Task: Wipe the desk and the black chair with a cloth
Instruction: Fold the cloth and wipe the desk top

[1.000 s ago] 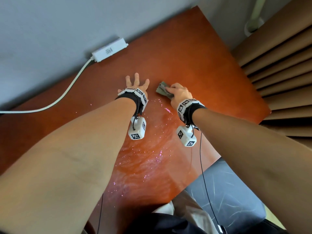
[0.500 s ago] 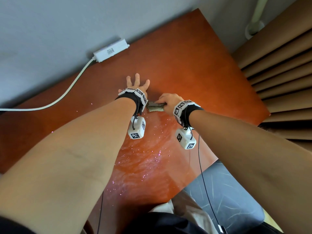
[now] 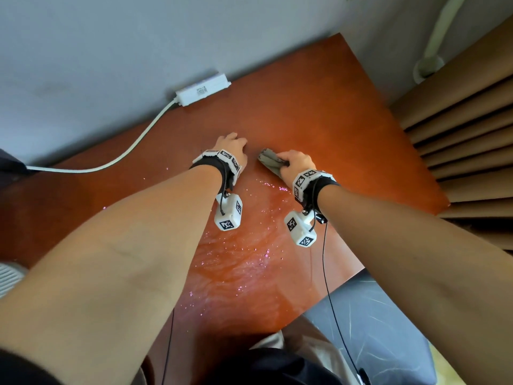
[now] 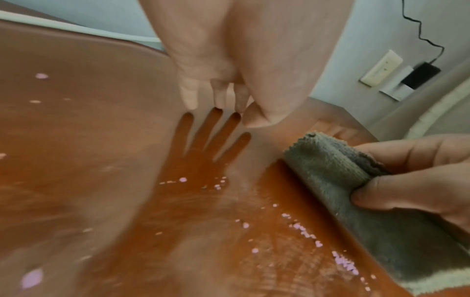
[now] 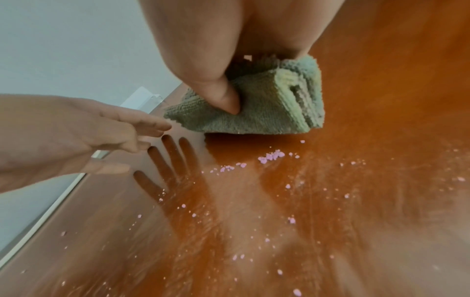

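A folded grey-green cloth point(image 3: 270, 162) lies pressed on the glossy reddish-brown desk point(image 3: 333, 120). My right hand point(image 3: 295, 162) grips it, thumb dug into its fold, as the right wrist view shows on the cloth point(image 5: 267, 110). Just left of the cloth is my left hand point(image 3: 231, 147), fingers point(image 4: 216, 94) straight and pointing down, tips at or barely above the desk point(image 4: 76, 160); it holds nothing. Pink crumbs point(image 3: 249, 251) and smears lie on the desk nearer me, some right beside the cloth point(image 4: 330, 170). The black chair seat point(image 3: 374, 323) shows below the desk's near right edge.
A white power adapter point(image 3: 202, 88) with its cable point(image 3: 133, 145) lies along the wall at the desk's far edge. Brown pleated curtains point(image 3: 458, 134) hang beyond the right edge. A wall socket point(image 4: 381, 68) sits on the far wall.
My right hand slid the cloth left up to the left wrist, then back right and farther away. The left hand's fingers, spread flat before, now point downward.
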`<state>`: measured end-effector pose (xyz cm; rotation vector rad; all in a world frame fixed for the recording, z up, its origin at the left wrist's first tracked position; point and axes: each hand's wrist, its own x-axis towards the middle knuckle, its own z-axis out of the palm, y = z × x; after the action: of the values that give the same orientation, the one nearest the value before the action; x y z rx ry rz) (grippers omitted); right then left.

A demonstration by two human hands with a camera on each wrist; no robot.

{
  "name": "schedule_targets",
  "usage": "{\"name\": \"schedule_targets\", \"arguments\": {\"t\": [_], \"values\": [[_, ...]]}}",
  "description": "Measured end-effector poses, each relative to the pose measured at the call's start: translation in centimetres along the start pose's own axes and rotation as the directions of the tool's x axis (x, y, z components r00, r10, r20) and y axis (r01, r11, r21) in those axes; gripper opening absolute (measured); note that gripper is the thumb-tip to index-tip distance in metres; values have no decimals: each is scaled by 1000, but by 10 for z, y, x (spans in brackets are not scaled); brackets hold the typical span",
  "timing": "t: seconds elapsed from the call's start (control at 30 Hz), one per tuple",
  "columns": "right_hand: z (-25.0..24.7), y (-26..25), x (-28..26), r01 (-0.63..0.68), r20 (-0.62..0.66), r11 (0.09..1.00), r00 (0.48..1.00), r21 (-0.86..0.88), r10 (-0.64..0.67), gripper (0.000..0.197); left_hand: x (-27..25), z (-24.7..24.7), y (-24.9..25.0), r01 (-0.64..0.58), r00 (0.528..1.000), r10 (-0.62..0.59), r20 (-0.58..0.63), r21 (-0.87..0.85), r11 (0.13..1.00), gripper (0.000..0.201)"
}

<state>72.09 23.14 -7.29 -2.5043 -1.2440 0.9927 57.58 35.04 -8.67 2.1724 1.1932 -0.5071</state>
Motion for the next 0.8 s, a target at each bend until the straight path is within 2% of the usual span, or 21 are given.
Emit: {"name": "schedule_targets", "arguments": {"t": [0.1, 0.2, 0.27, 0.37, 0.47, 0.63, 0.8], "values": [[1, -5, 6, -15, -49, 1000, 999, -25, 14, 54, -11, 4, -17, 12, 996, -16, -90, -47, 999, 49], [0, -4, 15, -69, -134, 997, 989, -19, 66, 54, -17, 11, -36, 24, 995, -26, -97, -16, 1000, 54], [-2, 2, 19, -122, -142, 992, 983, -11, 119, 55, -18, 14, -43, 33, 998, -32, -57, 20, 999, 64], [-3, 10, 22, -163, -49, 983, 986, -88, 159, 61, -17, 17, -44, 98, 992, -101, 79, 39, 994, 93], [-4, 9, 18, -76, 21, 971, 996, -228, 83, 60, -15, 16, -40, 144, 974, -152, 168, 62, 988, 110], [9, -5, 9, 118, 178, 933, 982, -341, -59, 55, -26, 4, -22, 121, 971, -150, 188, 157, 980, 99], [30, -11, -2, 331, 249, 875, 935, -353, -253, 37, -25, 3, -19, 135, 963, -181, 198, 224, 965, 103]]}}
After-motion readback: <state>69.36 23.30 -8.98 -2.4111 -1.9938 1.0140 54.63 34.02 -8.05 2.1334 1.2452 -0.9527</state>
